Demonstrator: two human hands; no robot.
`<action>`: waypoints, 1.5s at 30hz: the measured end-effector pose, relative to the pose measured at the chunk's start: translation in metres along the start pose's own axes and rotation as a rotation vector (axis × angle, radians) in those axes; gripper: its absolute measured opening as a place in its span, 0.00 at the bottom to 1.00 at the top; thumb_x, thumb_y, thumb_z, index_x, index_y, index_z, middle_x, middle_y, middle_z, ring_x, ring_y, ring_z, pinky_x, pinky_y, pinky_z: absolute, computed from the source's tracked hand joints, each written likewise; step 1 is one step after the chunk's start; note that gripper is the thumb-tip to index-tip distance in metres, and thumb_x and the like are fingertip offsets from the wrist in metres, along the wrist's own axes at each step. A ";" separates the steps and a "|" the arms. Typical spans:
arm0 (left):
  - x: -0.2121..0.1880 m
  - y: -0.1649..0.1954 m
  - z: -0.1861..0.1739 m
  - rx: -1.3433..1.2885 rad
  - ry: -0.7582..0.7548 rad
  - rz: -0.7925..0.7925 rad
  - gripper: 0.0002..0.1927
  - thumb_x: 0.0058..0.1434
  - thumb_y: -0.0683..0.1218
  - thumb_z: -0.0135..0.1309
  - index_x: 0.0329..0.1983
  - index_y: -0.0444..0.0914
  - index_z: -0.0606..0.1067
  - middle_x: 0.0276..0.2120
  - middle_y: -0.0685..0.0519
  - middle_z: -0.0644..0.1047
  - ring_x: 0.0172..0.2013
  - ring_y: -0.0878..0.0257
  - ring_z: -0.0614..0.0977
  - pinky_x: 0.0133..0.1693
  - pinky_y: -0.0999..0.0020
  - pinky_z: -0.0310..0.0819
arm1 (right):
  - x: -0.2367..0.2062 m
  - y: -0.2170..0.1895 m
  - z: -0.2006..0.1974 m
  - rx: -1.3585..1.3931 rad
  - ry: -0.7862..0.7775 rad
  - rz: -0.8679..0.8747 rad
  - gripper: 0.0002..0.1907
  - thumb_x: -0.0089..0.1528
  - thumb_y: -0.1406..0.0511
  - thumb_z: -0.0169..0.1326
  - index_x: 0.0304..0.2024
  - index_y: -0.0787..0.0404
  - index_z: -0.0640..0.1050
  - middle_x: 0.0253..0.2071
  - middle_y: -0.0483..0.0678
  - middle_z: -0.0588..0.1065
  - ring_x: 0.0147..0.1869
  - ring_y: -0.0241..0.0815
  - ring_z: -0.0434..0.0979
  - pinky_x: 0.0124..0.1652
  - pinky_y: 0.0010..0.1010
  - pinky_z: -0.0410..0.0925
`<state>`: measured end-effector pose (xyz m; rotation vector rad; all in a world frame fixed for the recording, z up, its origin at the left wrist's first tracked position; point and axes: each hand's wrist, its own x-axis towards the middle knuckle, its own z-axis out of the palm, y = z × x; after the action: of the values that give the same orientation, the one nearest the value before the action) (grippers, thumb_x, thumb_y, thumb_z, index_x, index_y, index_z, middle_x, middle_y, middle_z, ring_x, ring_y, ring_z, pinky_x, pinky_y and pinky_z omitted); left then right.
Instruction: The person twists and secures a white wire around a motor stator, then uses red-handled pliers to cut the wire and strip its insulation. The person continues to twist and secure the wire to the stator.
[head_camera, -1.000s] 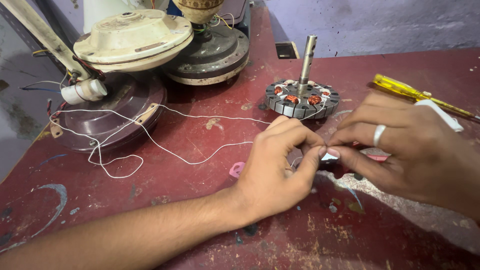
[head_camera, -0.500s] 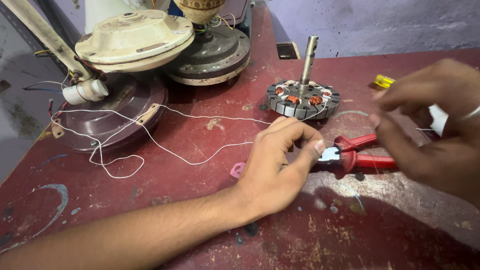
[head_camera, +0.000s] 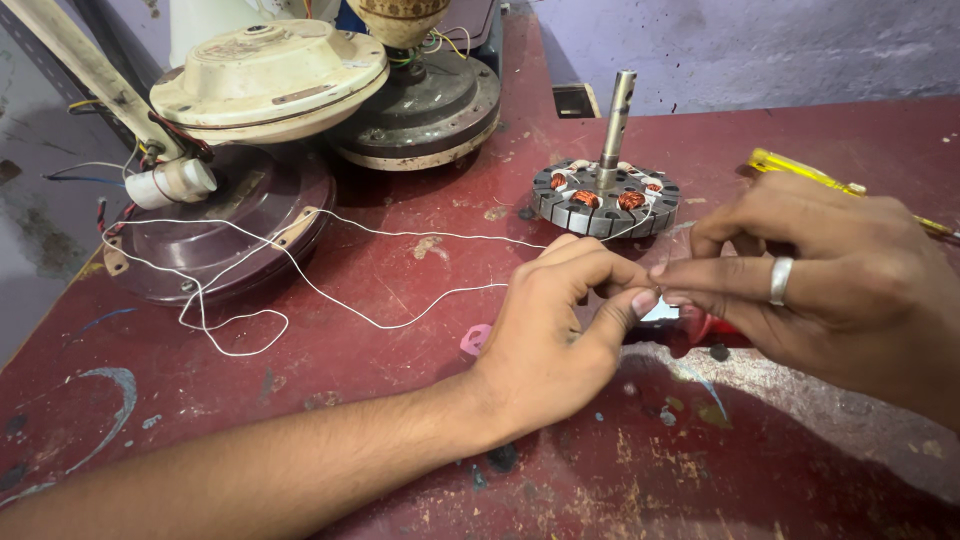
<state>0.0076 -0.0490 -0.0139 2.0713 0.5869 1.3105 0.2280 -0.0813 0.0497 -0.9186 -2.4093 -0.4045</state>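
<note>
White wire pinched between left hand and right hand fingertips, stator behind

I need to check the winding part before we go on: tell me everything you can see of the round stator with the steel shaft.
The round grey laminated-metal stator lies flat on the worn red table, behind both hands, neither touching it. Its rim is slotted, with copper coils and pale insulation set in the ring. A steel shaft, with a hole near its top, stands nearly upright from the centre. A thin white wire appears to run from its left edge across the table; the join is too small to confirm.
</note>
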 end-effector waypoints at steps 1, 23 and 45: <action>0.000 0.000 0.000 0.007 0.002 0.015 0.03 0.66 0.40 0.57 0.40 0.35 0.79 0.34 0.52 0.79 0.39 0.61 0.79 0.40 0.65 0.73 | 0.000 0.000 0.000 -0.001 -0.002 -0.005 0.12 0.51 0.64 0.67 0.39 0.51 0.86 0.36 0.48 0.81 0.32 0.37 0.80 0.25 0.28 0.70; -0.001 0.000 -0.002 -0.024 0.048 0.062 0.05 0.64 0.41 0.58 0.40 0.35 0.81 0.33 0.52 0.80 0.39 0.62 0.81 0.42 0.67 0.75 | 0.000 -0.003 0.002 0.016 -0.011 0.004 0.10 0.52 0.66 0.66 0.37 0.60 0.84 0.37 0.47 0.81 0.38 0.40 0.80 0.34 0.32 0.71; -0.001 0.001 -0.002 -0.015 0.065 0.029 0.01 0.60 0.37 0.56 0.32 0.34 0.76 0.30 0.51 0.77 0.35 0.62 0.79 0.40 0.67 0.74 | -0.004 0.008 -0.008 -0.044 0.051 -0.051 0.04 0.62 0.66 0.63 0.38 0.55 0.80 0.35 0.48 0.79 0.37 0.35 0.80 0.34 0.27 0.70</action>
<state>0.0055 -0.0499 -0.0131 2.0384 0.5752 1.3993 0.2391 -0.0812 0.0543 -0.8573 -2.3898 -0.4956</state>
